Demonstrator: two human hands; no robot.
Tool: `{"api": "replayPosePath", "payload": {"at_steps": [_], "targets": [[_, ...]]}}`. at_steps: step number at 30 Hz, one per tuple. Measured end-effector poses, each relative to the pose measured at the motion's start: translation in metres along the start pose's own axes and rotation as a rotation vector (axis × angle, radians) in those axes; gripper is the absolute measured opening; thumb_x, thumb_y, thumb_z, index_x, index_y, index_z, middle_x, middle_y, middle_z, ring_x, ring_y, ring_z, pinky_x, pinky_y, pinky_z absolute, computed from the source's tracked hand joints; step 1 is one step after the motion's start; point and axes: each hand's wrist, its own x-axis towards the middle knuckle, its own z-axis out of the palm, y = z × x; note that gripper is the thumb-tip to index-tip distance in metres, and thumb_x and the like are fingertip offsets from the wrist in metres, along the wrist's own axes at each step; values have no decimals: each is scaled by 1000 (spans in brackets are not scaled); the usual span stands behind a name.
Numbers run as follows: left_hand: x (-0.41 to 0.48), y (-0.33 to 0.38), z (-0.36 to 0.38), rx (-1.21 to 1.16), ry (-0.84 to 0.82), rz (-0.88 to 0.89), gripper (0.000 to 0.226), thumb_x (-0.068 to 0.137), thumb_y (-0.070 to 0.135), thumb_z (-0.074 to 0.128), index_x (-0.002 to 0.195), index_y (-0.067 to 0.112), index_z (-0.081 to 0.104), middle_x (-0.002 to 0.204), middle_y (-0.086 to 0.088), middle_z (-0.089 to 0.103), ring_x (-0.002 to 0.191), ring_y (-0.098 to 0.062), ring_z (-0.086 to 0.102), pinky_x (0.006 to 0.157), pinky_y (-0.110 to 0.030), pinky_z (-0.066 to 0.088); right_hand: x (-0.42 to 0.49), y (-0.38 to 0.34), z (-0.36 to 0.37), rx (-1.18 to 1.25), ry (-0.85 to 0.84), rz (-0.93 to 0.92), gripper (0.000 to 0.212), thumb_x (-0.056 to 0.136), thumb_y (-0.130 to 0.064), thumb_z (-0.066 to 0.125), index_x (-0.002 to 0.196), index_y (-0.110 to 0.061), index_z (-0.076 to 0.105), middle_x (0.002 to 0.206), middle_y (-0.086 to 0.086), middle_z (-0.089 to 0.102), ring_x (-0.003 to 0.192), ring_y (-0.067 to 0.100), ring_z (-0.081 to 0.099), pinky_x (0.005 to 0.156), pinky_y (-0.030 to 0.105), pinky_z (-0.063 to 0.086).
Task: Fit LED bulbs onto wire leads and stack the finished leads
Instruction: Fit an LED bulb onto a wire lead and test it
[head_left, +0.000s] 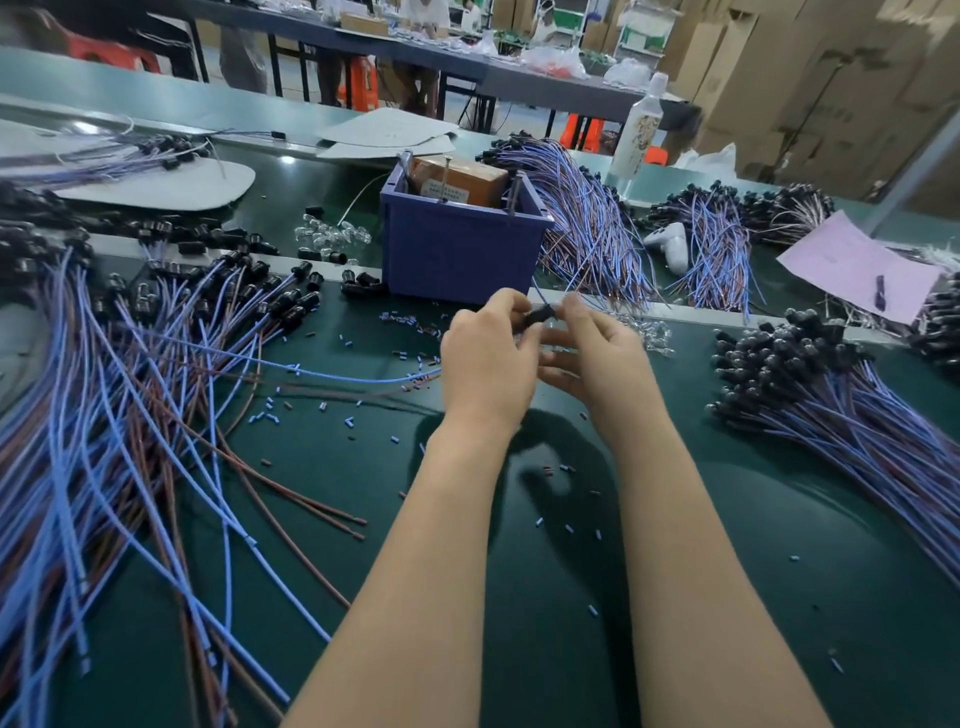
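Green bench (519, 597), left hand (488, 358) and right hand (602, 358) pinching black socket (543, 313)

Dark green worktop (571, 649), pale-green strip (130, 88) along far edge. Beyond far edge: long grey table (550, 85) on dark legs, orange plastic stools (361, 83) beneath. Past far right corner: brown cartons (810, 83) stacked high, wall hidden behind. Far back: shelving (641, 36), blurred. Pale floor (293, 73) btw. worktop and table. Bright overhead light; glare patch (85, 127) near worktop's far left corner.
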Motion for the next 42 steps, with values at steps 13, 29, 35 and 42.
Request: {"api": "replayPosePath", "payload": {"at_steps": [13,29,35,42], "targets": [[-4,18,-1,-601,-628,-665,67,92,65,31,74,6,58,43,5,48,31,-5,33,33,-11,24,-2,1,-20,385,396,0,20,94,-2,43,80,-11,53,63,5,59,45,7,58,47,18,49],[9,-4,0,-922,82,-481,27,100,14,44,77,10,58,51,8,64,41,3,49,47,-11,45,-12,11,-8,-786,558,-474,19,90,-11,52,104,-8,65,107,7,63,108,25,52,105,34,29],[5,-9,5,-516,47,-316,26,97,18,50,76,10,64,59,4,60,53,-7,53,61,-22,45,-18,18,20,-710,120,-493,20,96,-12,48,101,-7,66,92,7,69,83,20,57,70,23,36],[5,-9,10,-422,19,-224,17,94,20,56,80,13,62,70,3,61,70,-14,57,76,-28,47,-17,21,21,-589,133,-390,16,95,-12,50,90,-7,64,78,0,60,77,19,54,67,24,34]]}}
